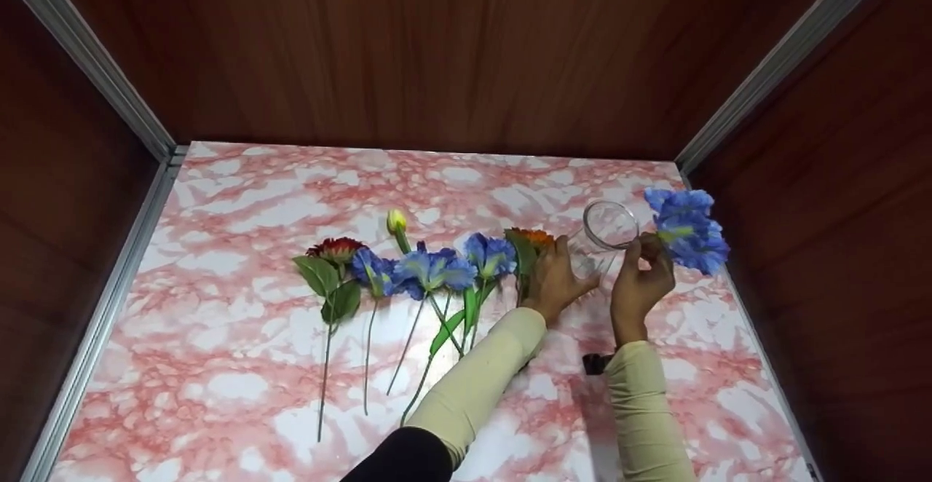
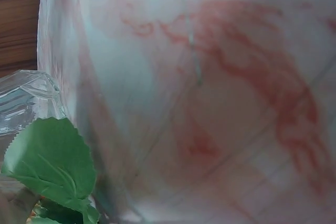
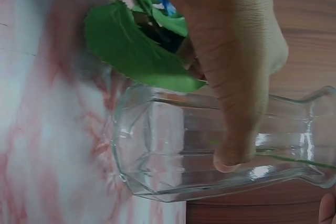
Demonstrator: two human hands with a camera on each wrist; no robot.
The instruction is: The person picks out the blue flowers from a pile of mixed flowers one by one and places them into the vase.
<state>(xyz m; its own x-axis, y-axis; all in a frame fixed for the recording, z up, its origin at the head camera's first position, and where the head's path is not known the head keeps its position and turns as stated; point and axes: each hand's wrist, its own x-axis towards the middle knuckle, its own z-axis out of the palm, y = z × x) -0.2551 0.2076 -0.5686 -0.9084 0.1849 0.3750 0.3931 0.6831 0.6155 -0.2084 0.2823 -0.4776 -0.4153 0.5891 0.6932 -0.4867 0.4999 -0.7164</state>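
A clear glass vase (image 1: 610, 226) stands near the table's right side, seen sideways in the right wrist view (image 3: 173, 145). My left hand (image 1: 559, 285) grips its body, the thumb lying across the glass. My right hand (image 1: 644, 285) is at the vase's mouth and pinches the stem of a blue artificial flower (image 1: 688, 233). Its bloom leans out to the right of the rim, and a green stem (image 3: 294, 159) shows inside the glass. An orange flower (image 1: 537, 236) with a green leaf (image 2: 50, 161) lies right beside my left hand, partly hidden by it.
Left of my hands, several artificial flowers lie in a row on the marbled table (image 1: 233, 387): a red one (image 1: 336, 249), a yellow bud (image 1: 396, 221) and blue ones (image 1: 433, 272). Their stems point toward me. Dark wood panels (image 1: 437, 52) enclose the back and sides.
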